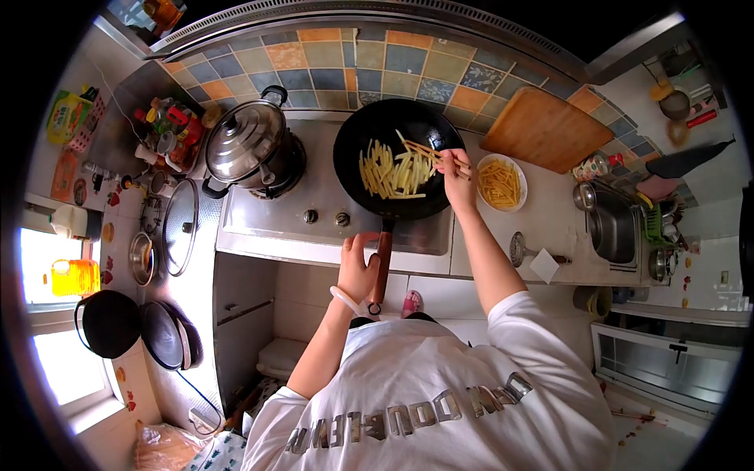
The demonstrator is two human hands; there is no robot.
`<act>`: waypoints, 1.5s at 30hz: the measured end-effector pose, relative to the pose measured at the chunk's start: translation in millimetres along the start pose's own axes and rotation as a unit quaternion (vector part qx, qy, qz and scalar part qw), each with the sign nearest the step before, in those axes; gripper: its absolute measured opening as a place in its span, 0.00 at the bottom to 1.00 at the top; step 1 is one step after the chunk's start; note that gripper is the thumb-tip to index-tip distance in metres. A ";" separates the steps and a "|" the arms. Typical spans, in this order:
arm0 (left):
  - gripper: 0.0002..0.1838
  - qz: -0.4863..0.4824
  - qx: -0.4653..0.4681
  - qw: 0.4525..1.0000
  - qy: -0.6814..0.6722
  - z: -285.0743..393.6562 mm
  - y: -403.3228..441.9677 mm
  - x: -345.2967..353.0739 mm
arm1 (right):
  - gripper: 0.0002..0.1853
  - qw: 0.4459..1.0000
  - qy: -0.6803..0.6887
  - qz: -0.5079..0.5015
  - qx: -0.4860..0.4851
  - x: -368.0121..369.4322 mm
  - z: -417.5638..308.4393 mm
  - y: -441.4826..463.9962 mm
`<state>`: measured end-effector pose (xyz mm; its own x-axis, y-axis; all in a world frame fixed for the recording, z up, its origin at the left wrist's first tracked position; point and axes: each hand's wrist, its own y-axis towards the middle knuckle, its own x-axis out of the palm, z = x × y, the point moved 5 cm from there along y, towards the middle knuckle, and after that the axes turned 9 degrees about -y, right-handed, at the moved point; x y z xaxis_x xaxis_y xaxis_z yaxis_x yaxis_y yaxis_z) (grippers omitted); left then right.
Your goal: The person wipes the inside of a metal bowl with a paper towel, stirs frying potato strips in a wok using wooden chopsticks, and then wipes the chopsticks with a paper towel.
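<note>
Daylight enters through the window [72, 377] at left, where the panes are overexposed to white; the oil container [76, 278] in front transmits a bright yellow glow. Specular highlights appear on the pot lid [238, 141] and cooktop [275, 208], while the lower cabinet [245, 322] lies in shadow. Wide-angle distortion bends straight edges toward the periphery, black vignetting closes the corners, and the central area is acceptably sharp.
</note>
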<state>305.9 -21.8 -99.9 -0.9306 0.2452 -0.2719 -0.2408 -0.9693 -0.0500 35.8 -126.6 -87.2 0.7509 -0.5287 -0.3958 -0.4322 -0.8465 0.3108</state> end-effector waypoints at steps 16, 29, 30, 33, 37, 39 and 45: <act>0.21 0.009 0.004 1.000 0.003 -1.3 -1.2 0.0 | 0.09 0.999 -0.029 0.009 -0.012 -26.2 12.4 8.2; 0.21 0.012 0.011 1.000 0.004 1.2 -3.6 3.2 | 0.10 0.999 0.027 -0.031 0.001 -17.9 12.8 -1.8; 0.21 0.013 0.013 1.000 0.005 1.2 -3.4 3.2 | 0.09 0.999 0.028 -0.029 0.001 -18.7 7.1 -4.5; 0.20 0.014 0.009 1.000 0.006 3.8 -3.8 3.0 | 0.09 0.999 0.045 -0.019 0.016 -20.9 -7.7 -17.3; 0.21 0.012 0.019 1.000 0.003 5.1 -2.7 4.8 | 0.10 0.995 0.086 -0.026 0.032 -10.7 -13.8 -40.8; 0.21 0.007 0.023 1.000 0.004 8.3 -2.7 4.5 | 0.11 0.996 0.082 -0.020 0.035 -11.5 -13.3 -50.1; 0.23 0.004 0.048 0.998 0.028 4.8 -3.0 9.2 | 0.12 0.993 0.099 -0.060 0.020 -3.9 -10.0 -69.9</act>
<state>296.7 -16.5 -97.6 -0.9165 0.2331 -0.3250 -0.2608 -0.9644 0.0440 68.1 -64.7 -98.7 0.8803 -0.4044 -0.2480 -0.3504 -0.9067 0.2348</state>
